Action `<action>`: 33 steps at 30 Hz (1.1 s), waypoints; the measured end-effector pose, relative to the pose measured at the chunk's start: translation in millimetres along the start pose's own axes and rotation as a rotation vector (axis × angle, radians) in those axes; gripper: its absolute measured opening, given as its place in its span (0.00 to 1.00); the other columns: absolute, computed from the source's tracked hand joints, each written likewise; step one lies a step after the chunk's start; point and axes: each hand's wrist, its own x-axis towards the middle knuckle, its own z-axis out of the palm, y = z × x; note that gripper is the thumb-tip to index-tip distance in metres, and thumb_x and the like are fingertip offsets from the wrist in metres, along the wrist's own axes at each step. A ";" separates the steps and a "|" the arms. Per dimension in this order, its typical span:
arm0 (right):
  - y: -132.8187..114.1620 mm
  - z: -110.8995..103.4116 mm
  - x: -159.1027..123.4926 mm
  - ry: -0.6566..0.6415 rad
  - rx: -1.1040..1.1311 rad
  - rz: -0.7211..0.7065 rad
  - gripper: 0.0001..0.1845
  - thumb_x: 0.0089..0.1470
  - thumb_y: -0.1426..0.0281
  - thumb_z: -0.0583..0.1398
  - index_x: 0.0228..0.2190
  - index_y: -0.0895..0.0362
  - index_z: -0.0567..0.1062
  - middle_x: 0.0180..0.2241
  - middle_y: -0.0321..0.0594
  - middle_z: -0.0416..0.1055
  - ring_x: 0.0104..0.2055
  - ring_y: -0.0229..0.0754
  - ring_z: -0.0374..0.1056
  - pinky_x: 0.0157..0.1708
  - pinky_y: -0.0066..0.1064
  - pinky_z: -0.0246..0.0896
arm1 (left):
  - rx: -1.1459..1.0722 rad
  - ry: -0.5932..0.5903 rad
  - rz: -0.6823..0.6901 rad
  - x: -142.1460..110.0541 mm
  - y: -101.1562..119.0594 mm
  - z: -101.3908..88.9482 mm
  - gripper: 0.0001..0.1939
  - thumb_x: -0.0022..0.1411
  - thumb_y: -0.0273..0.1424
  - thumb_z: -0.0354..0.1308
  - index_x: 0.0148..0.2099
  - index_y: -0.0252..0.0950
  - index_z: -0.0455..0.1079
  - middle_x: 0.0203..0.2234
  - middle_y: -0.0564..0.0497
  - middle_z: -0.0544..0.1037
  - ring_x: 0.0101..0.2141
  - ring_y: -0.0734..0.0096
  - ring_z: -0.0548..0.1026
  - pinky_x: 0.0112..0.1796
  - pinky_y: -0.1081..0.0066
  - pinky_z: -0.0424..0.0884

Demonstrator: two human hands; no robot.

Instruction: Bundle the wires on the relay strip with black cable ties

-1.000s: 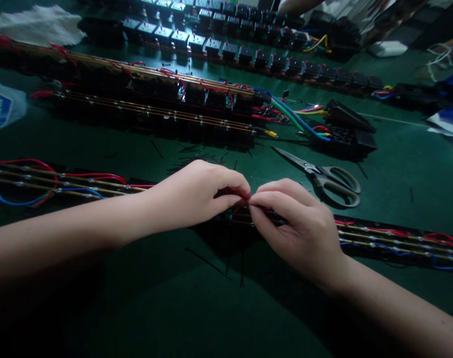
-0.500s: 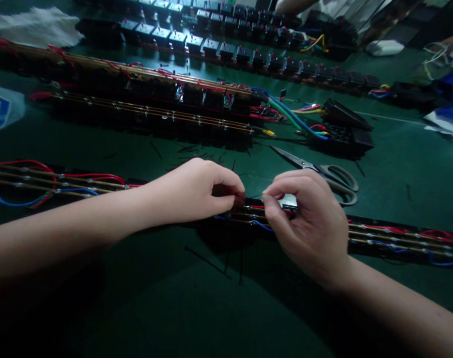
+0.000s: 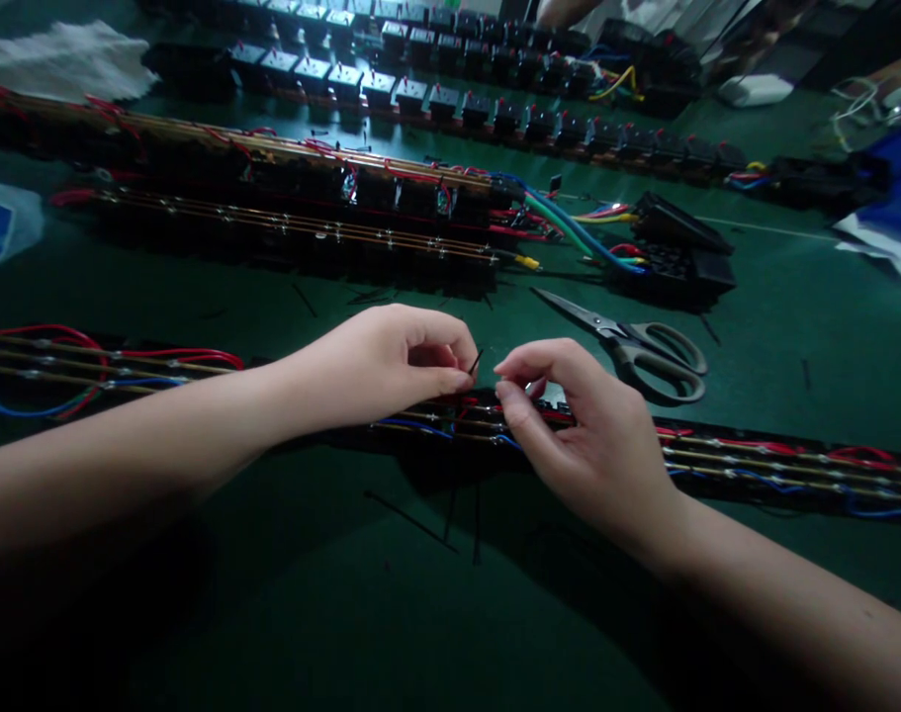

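Note:
My left hand (image 3: pixel 398 361) is closed in a pinch above the wired strip, with a short thin black strip (image 3: pixel 477 362) sticking up between thumb and forefinger. Just to the right, my right hand (image 3: pixel 584 420) has its thumb and forefinger brought close together. Anything between those fingertips is too small to make out. Under both hands lies a long black strip with brass rods (image 3: pixel 762 465), red and blue wires and solder joints along it. My hands and forearm cover parts of it. Scissors (image 3: pixel 628 341) with grey handles lie partly spread behind my right hand.
Farther back lie more wired assemblies (image 3: pixel 302 222), a black connector housing (image 3: pixel 679 262) and rows of black switch-like blocks (image 3: pixel 442 102). Thin black scraps (image 3: pixel 412 521) are scattered around. A white cloth (image 3: pixel 64 59) and a plastic bag (image 3: pixel 5 222) are at left; part of another person shows at the top.
A thin dark strand stretched between my hands before; now the black strip stands up from my left fingers alone. My right hand has shifted left, and the view has moved slightly.

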 end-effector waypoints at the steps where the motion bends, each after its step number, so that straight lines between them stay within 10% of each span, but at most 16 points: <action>1: 0.1 0.0 0.0 -0.008 -0.003 0.000 0.05 0.57 0.76 0.57 0.36 0.54 0.69 0.31 0.35 0.72 0.31 0.36 0.68 0.30 0.28 0.62 | 0.011 0.009 0.003 -0.3 0.3 0.4 0.05 0.60 0.30 0.57 0.33 0.37 0.73 0.25 0.57 0.76 0.27 0.78 0.73 0.29 0.78 0.67; 26: 1.3 19.2 -9.1 -0.032 -0.511 -0.333 0.11 0.62 0.72 0.52 0.32 0.58 0.73 0.30 0.42 0.73 0.31 0.42 0.63 0.32 0.35 0.51 | 0.190 0.090 0.068 -2.0 -4.6 3.9 0.06 0.61 0.33 0.56 0.37 0.36 0.70 0.28 0.55 0.77 0.31 0.74 0.74 0.35 0.73 0.67; 33: -5.1 17.1 -21.7 0.019 -0.637 -0.362 0.11 0.64 0.71 0.51 0.38 0.57 0.73 0.39 0.45 0.75 0.41 0.46 0.64 0.43 0.39 0.53 | 0.550 0.544 0.297 -37.8 -1.9 11.7 0.09 0.67 0.33 0.48 0.42 0.39 0.69 0.36 0.48 0.77 0.39 0.65 0.72 0.44 0.62 0.68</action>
